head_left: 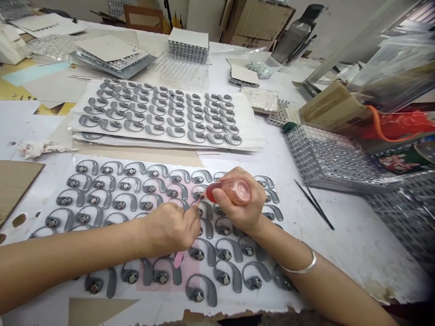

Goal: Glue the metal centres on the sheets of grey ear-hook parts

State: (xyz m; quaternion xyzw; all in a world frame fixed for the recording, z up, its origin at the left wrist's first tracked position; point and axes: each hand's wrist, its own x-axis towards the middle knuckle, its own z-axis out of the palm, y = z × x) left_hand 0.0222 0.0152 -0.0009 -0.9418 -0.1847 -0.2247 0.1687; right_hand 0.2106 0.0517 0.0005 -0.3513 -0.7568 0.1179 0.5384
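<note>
Rows of grey ear-hook earphone parts (199, 294), each with a round metallic piece and fine wires, lie on a white sheet in front of me. My right hand (244, 203) is wrapped round a translucent pinkish-red squeeze bottle (234, 191), tilted with its nozzle pointing left and down over one of the parts. Close beside it, my left hand (173, 226) pinches a thin tool with a flat pink end (178, 259), which sticks out below the palm. The tool's tip is near the bottle's nozzle; whether they touch I cannot tell.
Behind the near rows, another stack of white sheets (251, 131) bears more ear-hooks. Black tweezers (315, 204) lie to the right, near a clear tray (322, 174) of small metallic pieces. Crumpled tissue (41, 148) lies left. Boxes and a dark bottle (297, 36) stand at the back.
</note>
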